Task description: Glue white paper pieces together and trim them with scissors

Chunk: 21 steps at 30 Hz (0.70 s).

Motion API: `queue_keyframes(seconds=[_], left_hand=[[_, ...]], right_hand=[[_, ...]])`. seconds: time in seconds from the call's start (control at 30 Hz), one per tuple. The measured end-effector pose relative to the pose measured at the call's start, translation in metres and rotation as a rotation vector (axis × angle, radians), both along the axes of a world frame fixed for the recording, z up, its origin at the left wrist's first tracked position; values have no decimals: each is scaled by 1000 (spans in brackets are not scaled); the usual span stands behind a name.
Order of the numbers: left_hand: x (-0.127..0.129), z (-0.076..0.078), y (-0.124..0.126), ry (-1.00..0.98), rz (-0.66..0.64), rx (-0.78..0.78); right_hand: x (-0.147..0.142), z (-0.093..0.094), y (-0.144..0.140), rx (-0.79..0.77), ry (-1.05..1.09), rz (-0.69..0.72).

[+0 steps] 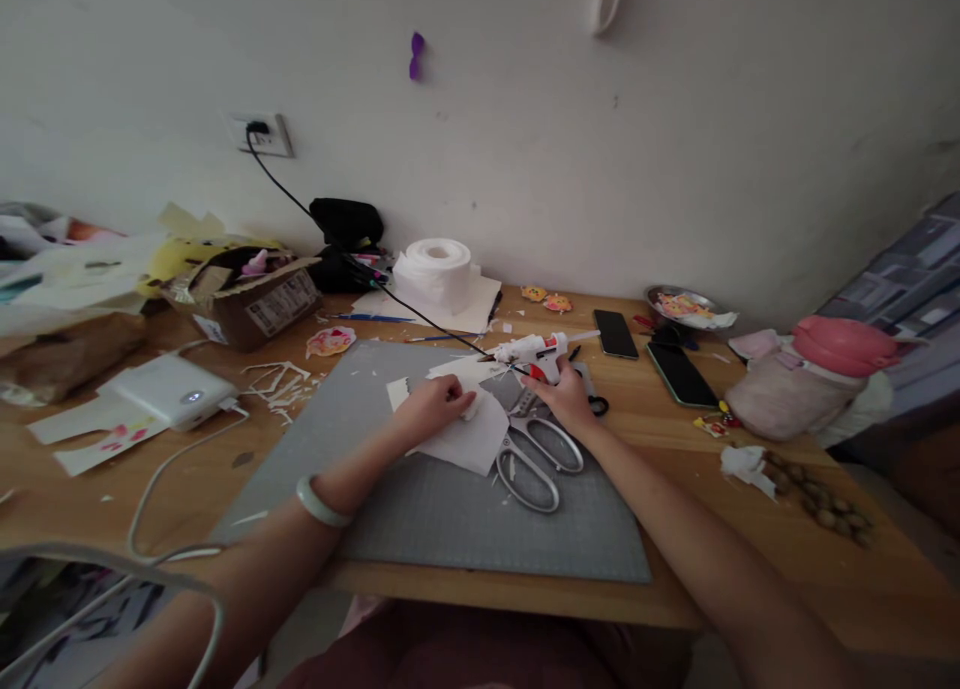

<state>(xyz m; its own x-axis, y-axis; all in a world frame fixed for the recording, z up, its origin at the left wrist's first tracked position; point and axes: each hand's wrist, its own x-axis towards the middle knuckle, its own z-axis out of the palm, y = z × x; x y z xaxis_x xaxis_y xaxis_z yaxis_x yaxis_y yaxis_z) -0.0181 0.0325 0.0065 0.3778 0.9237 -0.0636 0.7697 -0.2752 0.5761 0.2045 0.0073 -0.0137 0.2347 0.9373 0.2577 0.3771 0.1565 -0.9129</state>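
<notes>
My right hand (564,395) is closed around the handle of a white glue gun (531,349), whose nozzle points left. A black cord runs from the gun up to the wall socket. The curled fingers of my left hand (436,405) pinch a small white piece (471,405), partly hidden; its kind I cannot make out. Under that hand lies a white paper sheet (461,447). Large grey-handled scissors (541,474) rest on the grey cutting mat (420,529), just below my right hand.
A white power bank (174,389) with a cable and a cardboard box (255,304) are on the left. A tissue roll (435,274) stands at the back. Two phones (616,334), a metal bowl (686,307) and a pink-lidded bottle (795,389) are on the right.
</notes>
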Motion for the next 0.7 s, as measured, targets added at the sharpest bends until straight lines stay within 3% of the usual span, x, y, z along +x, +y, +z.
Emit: queue_keyframes(seconds=[0.2, 0.7], left_hand=[[5, -1, -2, 83, 64, 36], [2, 1, -1, 37, 6, 39]], right_hand=[[-1, 1, 1, -1, 2, -12], [-1, 1, 0, -13, 5, 1]])
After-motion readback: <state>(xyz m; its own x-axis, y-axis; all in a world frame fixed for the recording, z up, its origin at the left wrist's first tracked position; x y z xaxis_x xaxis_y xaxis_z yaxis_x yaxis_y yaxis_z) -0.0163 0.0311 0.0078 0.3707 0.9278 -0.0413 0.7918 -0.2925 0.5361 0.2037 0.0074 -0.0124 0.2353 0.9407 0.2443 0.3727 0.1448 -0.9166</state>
